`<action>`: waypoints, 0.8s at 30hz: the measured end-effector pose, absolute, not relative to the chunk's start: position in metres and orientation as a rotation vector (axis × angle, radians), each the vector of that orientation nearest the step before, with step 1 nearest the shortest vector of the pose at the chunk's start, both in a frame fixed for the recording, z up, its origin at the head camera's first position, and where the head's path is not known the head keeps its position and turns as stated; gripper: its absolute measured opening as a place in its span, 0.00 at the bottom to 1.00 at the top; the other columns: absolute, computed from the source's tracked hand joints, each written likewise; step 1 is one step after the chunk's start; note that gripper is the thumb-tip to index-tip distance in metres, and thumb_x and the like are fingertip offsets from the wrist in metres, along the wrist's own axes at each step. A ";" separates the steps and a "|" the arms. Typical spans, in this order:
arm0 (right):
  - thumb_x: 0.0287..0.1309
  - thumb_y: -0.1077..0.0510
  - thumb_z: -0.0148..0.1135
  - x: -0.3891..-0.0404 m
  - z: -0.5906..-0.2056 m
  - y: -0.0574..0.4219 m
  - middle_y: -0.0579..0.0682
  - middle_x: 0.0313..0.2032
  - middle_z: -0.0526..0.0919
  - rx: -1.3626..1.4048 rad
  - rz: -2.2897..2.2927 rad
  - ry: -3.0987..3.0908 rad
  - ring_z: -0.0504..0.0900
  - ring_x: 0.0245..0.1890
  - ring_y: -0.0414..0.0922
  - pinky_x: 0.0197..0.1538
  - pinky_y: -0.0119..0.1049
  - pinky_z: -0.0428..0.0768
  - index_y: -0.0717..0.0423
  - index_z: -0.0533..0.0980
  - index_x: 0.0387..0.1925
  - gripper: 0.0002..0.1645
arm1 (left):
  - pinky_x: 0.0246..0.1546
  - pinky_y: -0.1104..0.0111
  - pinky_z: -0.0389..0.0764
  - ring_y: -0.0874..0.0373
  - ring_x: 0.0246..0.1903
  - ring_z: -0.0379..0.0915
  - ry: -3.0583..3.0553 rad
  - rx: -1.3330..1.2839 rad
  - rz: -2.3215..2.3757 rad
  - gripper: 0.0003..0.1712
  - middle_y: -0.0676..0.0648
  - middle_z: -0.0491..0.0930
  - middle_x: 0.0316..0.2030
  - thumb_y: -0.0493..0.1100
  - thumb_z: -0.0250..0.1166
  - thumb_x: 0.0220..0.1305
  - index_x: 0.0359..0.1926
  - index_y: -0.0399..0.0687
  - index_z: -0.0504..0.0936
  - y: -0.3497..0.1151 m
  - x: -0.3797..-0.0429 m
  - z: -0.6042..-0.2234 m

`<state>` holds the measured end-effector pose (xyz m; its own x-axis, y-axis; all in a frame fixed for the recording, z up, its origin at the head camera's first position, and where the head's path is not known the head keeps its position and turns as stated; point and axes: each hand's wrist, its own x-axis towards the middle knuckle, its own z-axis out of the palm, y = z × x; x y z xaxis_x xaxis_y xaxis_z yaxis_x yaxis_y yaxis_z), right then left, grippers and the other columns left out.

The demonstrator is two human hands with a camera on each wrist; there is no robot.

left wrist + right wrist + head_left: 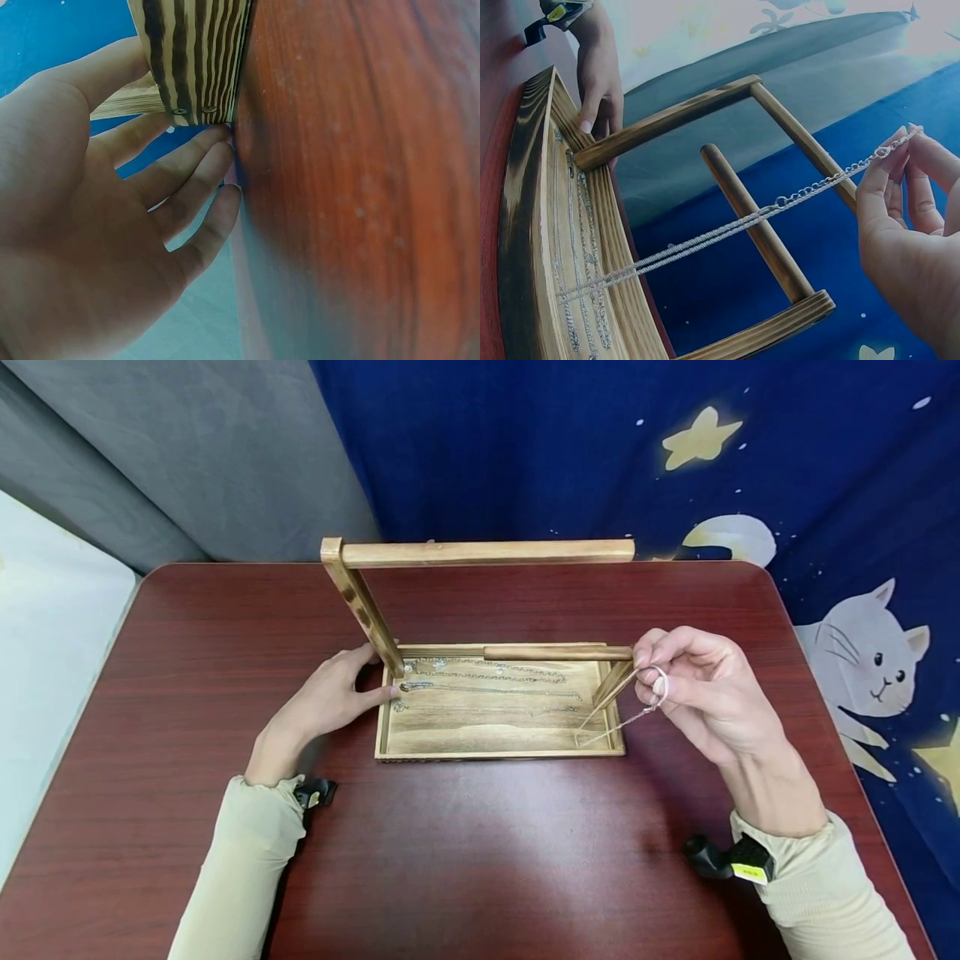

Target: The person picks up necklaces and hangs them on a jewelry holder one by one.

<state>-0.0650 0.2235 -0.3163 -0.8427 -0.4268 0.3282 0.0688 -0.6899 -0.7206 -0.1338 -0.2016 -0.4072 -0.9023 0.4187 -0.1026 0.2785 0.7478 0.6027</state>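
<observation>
A wooden jewelry stand has a shallow tray (480, 755) at its base and two horizontal bars, an upper bar (487, 553) and a lower bar (558, 653). My left hand (326, 693) holds the tray's left end, thumb at the rim and fingers outside. Near the lower bar's right end, my right hand (701, 689) pinches a thin silver necklace (697, 244) by its clasp end. The necklace slants down from those fingers, its lower loop reaching the tray's right part. Several other silver necklaces (495, 691) lie lengthwise in the tray.
The stand sits on a reddish-brown table (465, 852). Behind it hang a grey curtain (225, 452) and a blue curtain (510, 452) with stars and a cat. A left post (365, 610) carries the upper bar, a shorter right post (611, 685) the lower one.
</observation>
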 end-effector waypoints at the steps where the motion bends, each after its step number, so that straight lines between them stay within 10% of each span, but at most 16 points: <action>1: 0.57 0.85 0.50 -0.065 -0.317 0.224 0.62 0.42 0.78 -0.708 -2.566 1.058 0.78 0.38 0.49 0.40 0.36 0.78 0.75 0.78 0.41 0.15 | 0.63 0.47 0.64 0.42 0.64 0.66 2.714 0.548 0.882 0.29 0.43 0.73 0.63 0.54 0.70 0.64 0.63 0.54 0.74 -0.202 -0.134 -0.407; 24: 0.62 0.84 0.44 -0.068 -0.307 0.258 0.69 0.45 0.79 -0.610 -2.731 1.075 0.80 0.42 0.56 0.45 0.39 0.81 0.82 0.74 0.42 0.12 | 0.64 0.47 0.63 0.42 0.65 0.64 2.710 0.528 0.893 0.28 0.42 0.72 0.64 0.54 0.70 0.63 0.62 0.55 0.75 -0.202 -0.134 -0.408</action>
<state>-0.0684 0.2578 -0.3067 -0.9074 -0.2755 0.3174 -0.0148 -0.7338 -0.6792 -0.1335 -0.2016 -0.4080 -0.9061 0.4080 -0.1120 0.2616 0.7482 0.6097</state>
